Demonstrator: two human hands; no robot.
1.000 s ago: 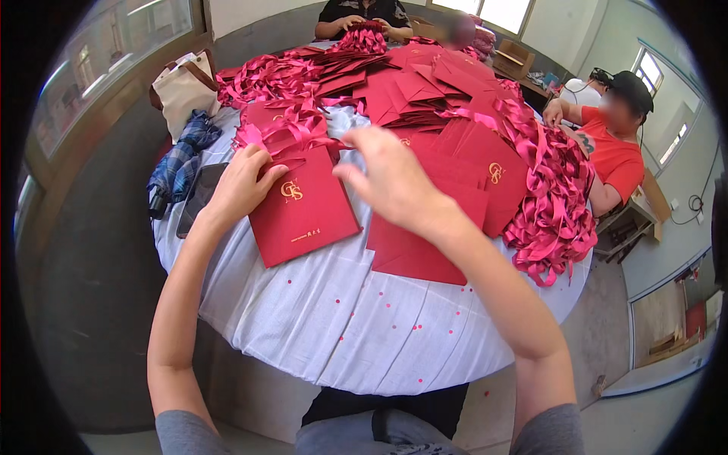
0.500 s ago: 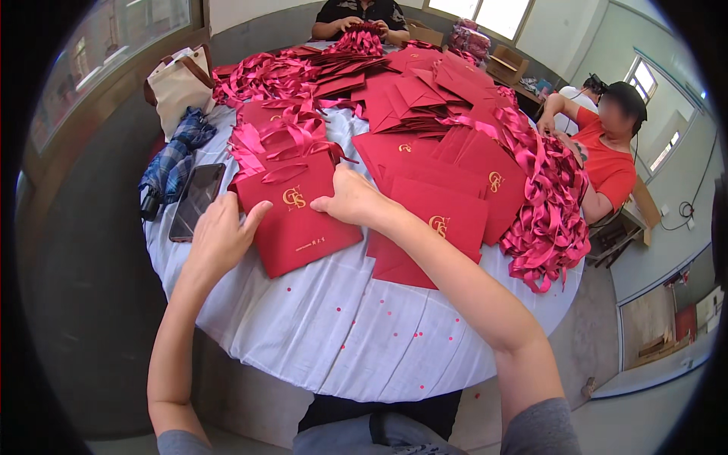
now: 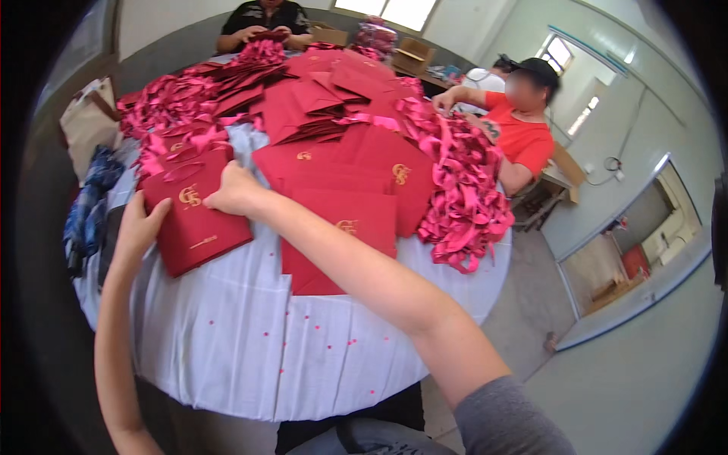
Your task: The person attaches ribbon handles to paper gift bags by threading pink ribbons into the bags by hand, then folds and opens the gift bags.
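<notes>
A flat red paper gift bag (image 3: pixel 205 235) with a gold emblem and a pink ribbon handle lies at the left of the table, on top of other bags. At its left edge, my left hand (image 3: pixel 136 226) grips it with the thumb across the front. My right hand (image 3: pixel 236 188) holds its upper right side, thumb on the front and fingers behind the edge, partly hidden. Beyond it are more bags with pink ribbons (image 3: pixel 171 106). To the right, under my right forearm, lies an overlapping stack of red bags (image 3: pixel 345 258).
The round table has a white cloth (image 3: pixel 220 356) dotted with small red bits. A ribbon heap (image 3: pixel 466 205) lines the right edge. A canvas bag (image 3: pixel 91 121) and blue checked umbrella (image 3: pixel 95 197) are at the left. One person (image 3: pixel 265 26) sits across; another in red (image 3: pixel 523 133) sits at the right.
The view has swung to the right, so the table and things shift left in the picture. Both hands stay on the same gift bag, which looks squared up over those behind it.
</notes>
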